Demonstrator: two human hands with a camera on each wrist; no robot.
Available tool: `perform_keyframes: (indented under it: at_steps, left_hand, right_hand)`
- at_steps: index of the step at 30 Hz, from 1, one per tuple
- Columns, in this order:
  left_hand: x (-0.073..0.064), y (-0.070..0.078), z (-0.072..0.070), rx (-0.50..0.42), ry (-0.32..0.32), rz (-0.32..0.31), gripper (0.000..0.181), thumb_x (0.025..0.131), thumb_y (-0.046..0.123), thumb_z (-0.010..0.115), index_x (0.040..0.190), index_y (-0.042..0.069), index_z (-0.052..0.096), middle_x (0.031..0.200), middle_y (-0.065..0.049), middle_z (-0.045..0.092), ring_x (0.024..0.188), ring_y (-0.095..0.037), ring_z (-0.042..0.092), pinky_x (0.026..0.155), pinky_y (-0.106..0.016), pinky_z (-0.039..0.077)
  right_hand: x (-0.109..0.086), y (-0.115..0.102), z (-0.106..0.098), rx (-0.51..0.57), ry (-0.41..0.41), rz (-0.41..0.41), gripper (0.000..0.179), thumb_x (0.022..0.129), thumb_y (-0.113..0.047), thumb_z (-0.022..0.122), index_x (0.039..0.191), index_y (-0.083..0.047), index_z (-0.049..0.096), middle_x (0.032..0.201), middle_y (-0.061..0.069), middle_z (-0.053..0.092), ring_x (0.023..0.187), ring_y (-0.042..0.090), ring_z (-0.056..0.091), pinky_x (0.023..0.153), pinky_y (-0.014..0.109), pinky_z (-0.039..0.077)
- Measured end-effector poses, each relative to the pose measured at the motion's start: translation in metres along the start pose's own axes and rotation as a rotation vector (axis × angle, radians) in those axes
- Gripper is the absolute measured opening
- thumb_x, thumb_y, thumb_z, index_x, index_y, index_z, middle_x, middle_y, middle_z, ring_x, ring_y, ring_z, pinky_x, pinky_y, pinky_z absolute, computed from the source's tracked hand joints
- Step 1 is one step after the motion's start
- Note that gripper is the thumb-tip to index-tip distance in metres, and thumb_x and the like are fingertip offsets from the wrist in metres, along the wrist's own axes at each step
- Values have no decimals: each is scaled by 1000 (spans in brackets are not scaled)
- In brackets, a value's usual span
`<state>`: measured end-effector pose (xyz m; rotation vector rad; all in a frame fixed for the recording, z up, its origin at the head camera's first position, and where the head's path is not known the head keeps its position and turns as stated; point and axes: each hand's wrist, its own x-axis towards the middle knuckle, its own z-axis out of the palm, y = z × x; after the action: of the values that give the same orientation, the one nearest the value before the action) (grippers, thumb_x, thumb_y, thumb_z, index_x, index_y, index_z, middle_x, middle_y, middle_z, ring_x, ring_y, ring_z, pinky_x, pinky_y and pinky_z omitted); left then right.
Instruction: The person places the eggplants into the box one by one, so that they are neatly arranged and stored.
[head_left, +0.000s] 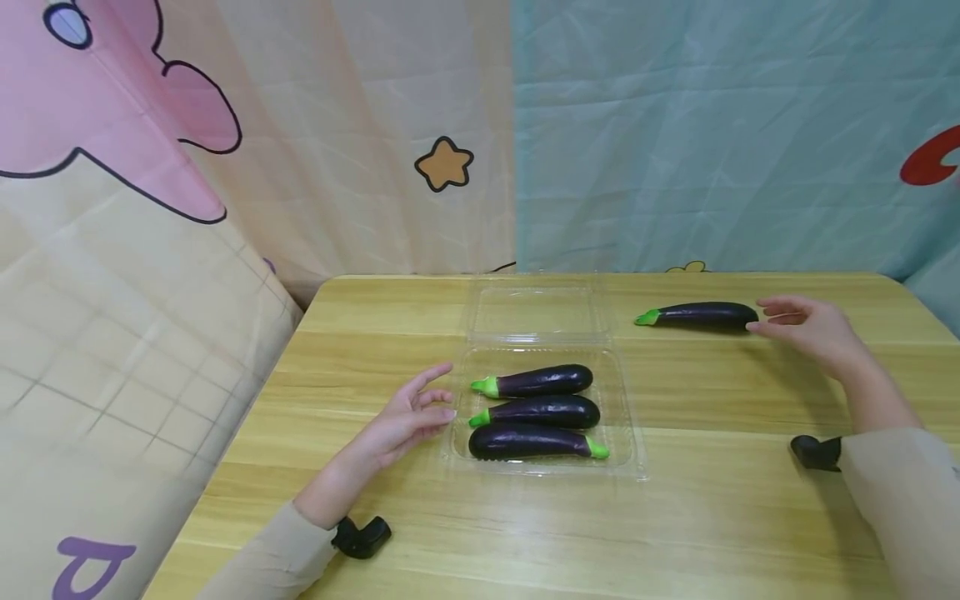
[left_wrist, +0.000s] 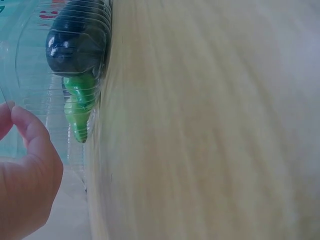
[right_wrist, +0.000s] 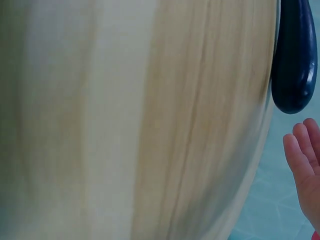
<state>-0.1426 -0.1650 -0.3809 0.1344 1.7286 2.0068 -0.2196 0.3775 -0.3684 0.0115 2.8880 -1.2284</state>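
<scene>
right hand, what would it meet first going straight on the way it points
Most likely the rounded end of the lone eggplant; its fingers point toward it with a gap in the right wrist view, though depth is unclear.

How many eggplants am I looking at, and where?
4. Three lie in the clear plastic clamshell: a rear eggplant, middle eggplant and front eggplant. The fourth eggplant lies on the table, near the right hand. None appears hidden.

head: bright, even; soft glare on tabletop (head_left: 517, 533); wrist views: dimmer, blurred
</scene>
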Motion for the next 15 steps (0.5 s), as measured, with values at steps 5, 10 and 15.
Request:
perform_keyframes:
  at_steps: [5, 10, 15]
  left_hand:
    - [-1, 0, 0, -1, 1, 2, 76, 84, -9, 55, 148, 9, 17, 107, -8, 46, 77, -9, 54, 72, -19, 49]
    - [-1, 1, -1, 0, 5, 4, 75, 85, -8, 54, 148, 7, 16, 106, -7, 46, 78, -9, 54, 72, -19, 48]
    - [0, 1, 0, 6, 8, -2, 75, 85, -8, 55, 148, 7, 17, 107, -9, 47, 78, -9, 54, 72, -19, 48]
  right_hand:
    - [5, 0, 2, -10, -30, 12, 69, 85, -41, 65, 133, 3, 43, 122, 21, 48, 80, -16, 40, 64, 10, 40]
    - [13, 0, 2, -26, -77, 29, 76, 84, -47, 62, 138, 1, 38, 132, 28, 41, 82, -16, 37, 67, 13, 40]
    - [20, -1, 2, -41, -115, 35, 77, 84, -47, 62, 140, 0, 36, 134, 26, 39, 92, -2, 47, 78, 28, 45]
